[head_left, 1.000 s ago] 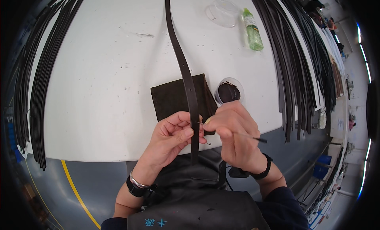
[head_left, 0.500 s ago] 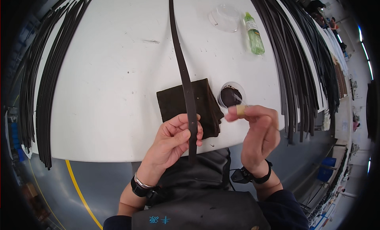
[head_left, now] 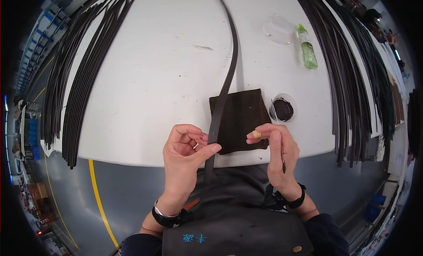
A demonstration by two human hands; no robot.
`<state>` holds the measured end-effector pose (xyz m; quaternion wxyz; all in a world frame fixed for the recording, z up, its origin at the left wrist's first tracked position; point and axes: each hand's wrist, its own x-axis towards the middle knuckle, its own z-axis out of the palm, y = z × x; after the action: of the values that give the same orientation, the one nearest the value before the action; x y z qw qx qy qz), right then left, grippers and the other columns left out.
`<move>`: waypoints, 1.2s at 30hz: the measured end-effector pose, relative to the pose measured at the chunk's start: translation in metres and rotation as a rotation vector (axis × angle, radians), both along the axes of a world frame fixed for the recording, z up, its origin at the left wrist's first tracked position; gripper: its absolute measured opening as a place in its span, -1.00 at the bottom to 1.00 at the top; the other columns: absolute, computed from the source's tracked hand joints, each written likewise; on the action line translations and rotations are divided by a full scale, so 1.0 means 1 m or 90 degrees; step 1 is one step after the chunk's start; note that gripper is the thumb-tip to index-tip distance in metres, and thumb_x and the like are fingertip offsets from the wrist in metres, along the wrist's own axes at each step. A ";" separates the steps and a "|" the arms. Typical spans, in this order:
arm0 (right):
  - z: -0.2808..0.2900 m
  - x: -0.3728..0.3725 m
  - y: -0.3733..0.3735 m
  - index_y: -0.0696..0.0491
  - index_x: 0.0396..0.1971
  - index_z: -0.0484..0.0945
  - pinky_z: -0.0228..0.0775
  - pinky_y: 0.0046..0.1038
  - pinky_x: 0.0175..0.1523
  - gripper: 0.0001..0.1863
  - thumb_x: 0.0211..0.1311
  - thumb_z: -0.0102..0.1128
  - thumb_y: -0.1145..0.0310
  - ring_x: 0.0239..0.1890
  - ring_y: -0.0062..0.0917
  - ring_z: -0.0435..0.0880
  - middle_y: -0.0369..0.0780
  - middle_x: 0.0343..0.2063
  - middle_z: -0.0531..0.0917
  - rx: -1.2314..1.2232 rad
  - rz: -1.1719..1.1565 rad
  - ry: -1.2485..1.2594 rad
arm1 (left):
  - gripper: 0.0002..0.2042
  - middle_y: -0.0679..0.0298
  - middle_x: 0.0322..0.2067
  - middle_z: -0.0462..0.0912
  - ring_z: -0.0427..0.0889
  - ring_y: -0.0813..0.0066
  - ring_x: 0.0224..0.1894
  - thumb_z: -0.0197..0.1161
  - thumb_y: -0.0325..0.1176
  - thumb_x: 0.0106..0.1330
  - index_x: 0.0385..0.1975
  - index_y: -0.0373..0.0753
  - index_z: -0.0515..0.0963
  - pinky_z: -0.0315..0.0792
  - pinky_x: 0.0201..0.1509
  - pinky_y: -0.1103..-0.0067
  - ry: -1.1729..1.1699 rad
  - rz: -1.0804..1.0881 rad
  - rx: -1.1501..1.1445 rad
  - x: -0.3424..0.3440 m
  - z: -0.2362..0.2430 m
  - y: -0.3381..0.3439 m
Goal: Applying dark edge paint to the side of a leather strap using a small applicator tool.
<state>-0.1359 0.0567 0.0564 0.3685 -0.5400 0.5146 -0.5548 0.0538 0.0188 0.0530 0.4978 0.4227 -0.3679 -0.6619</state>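
My left hand (head_left: 181, 161) pinches a long dark belt strap (head_left: 229, 75) near its lower end, thumb on top, fingers beneath. Small holes run along the strap, which curves away over the table. My right hand (head_left: 284, 152) is closed on a thin metal stick (head_left: 283, 161) with a dark lower end, held apart from the strap. A yellowish wrap (head_left: 257, 134) circles one of its fingers. Under the strap lies a folded dark brown cloth (head_left: 244, 117). Just beyond my right hand stands a clear cup (head_left: 293, 107) of dark liquid.
A green bottle (head_left: 307, 48) lies beside a clear plastic container (head_left: 280, 29) at the far right. Bundles of dark straps (head_left: 94, 86) hang over the table's left side, with more straps (head_left: 346, 88) on the right. The white table's (head_left: 141, 101) front edge is close to my body.
The view has shifted, so the table sits differently in it. My left thumb now lies across the strap, and the strap bends more. My right hand has turned, showing the metal stick along its palm.
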 end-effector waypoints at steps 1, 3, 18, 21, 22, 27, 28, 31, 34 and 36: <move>-0.001 0.002 0.001 0.26 -0.14 0.44 0.51 -0.47 -0.11 -0.71 0.49 -0.28 0.41 -0.29 -0.47 0.67 -0.09 -0.34 0.64 0.012 0.006 0.001 | -0.66 0.30 -0.35 0.53 0.51 0.67 -0.34 0.36 -0.71 0.04 -0.26 -0.28 0.39 0.46 -0.23 0.73 -0.047 0.028 -0.040 0.002 0.000 0.002; -0.001 0.006 0.000 0.26 -0.14 0.44 0.51 -0.47 -0.10 -0.71 0.48 -0.27 0.41 -0.28 -0.47 0.67 -0.10 -0.33 0.64 0.007 0.021 -0.001 | -0.66 0.30 -0.36 0.53 0.50 0.68 -0.34 0.36 -0.72 0.04 -0.26 -0.29 0.38 0.45 -0.24 0.73 -0.073 0.040 -0.057 0.005 0.003 0.006; 0.008 0.027 -0.014 0.24 -0.10 0.45 0.47 -0.52 -0.04 -0.75 0.46 -0.20 0.43 -0.17 -0.50 0.65 -0.13 -0.28 0.62 0.020 0.067 0.035 | -0.65 0.23 -0.34 0.53 0.50 0.63 -0.31 0.33 -0.77 0.02 -0.29 -0.29 0.35 0.45 -0.23 0.69 -0.072 0.075 -0.118 0.033 -0.002 0.025; 0.010 0.039 -0.029 0.21 0.04 0.35 0.43 -0.52 0.03 -0.73 0.45 -0.14 0.42 -0.06 -0.52 0.59 -0.13 -0.15 0.59 0.033 0.036 -0.064 | -0.61 0.21 -0.35 0.52 0.48 0.63 -0.33 0.36 -0.79 -0.05 -0.33 -0.27 0.35 0.42 -0.30 0.70 -0.095 0.072 -0.109 0.048 -0.001 0.029; 0.011 0.041 -0.039 0.20 0.11 0.28 0.41 -0.52 0.05 -0.68 0.43 -0.11 0.43 -0.01 -0.52 0.56 -0.13 -0.07 0.55 0.039 0.048 -0.081 | -0.60 0.21 -0.37 0.52 0.48 0.60 -0.33 0.38 -0.79 -0.07 -0.33 -0.27 0.35 0.42 -0.31 0.68 -0.089 0.081 -0.134 0.056 -0.004 0.031; 0.012 0.050 -0.118 0.24 0.17 0.18 0.48 -0.43 0.00 -0.49 0.39 0.01 0.22 0.02 -0.43 0.54 -0.04 0.01 0.47 0.119 -0.041 -0.053 | -0.57 0.18 -0.41 0.51 0.50 0.51 -0.34 0.41 -0.80 -0.12 -0.35 -0.27 0.34 0.43 -0.32 0.63 -0.023 0.065 -0.224 0.089 -0.005 0.037; 0.012 0.055 -0.138 0.25 0.18 0.16 0.49 -0.38 0.01 -0.44 0.37 0.04 0.19 0.03 -0.39 0.54 -0.02 0.02 0.45 0.208 -0.063 -0.073 | -0.57 0.16 -0.43 0.51 0.50 0.49 -0.34 0.41 -0.80 -0.13 -0.35 -0.27 0.34 0.44 -0.31 0.62 -0.027 0.051 -0.224 0.098 -0.007 0.040; 0.003 0.052 -0.187 0.30 0.14 0.16 0.54 -0.37 -0.07 -0.37 0.32 0.09 0.11 -0.07 -0.35 0.58 0.02 0.06 0.36 0.309 -0.101 0.007 | -0.61 0.19 -0.43 0.52 0.52 0.48 -0.34 0.41 -0.78 -0.10 -0.37 -0.28 0.37 0.47 -0.30 0.61 0.039 0.014 -0.227 0.108 0.013 0.046; -0.009 0.074 -0.236 0.35 0.06 0.17 0.60 -0.28 -0.20 -0.42 0.30 0.13 0.20 -0.19 -0.25 0.61 0.03 0.06 0.33 0.359 -0.078 0.024 | -0.56 0.18 -0.38 0.53 0.50 0.48 -0.30 0.38 -0.81 -0.08 -0.25 -0.26 0.39 0.40 -0.25 0.60 0.035 -0.018 -0.267 0.136 0.027 0.059; -0.004 0.084 -0.269 0.38 -0.02 0.20 0.64 -0.17 -0.33 -0.49 0.25 0.19 0.33 -0.29 -0.15 0.62 0.04 -0.08 0.42 0.296 -0.090 -0.169 | -0.58 0.19 -0.37 0.53 0.50 0.49 -0.30 0.38 -0.82 -0.08 -0.27 -0.28 0.39 0.41 -0.23 0.61 0.022 -0.005 -0.259 0.158 0.025 0.060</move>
<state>-0.0518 -0.2124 0.0523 0.5071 -0.3263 0.6119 -0.5118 0.2114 0.0792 0.0776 0.5767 0.3009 -0.4871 -0.5827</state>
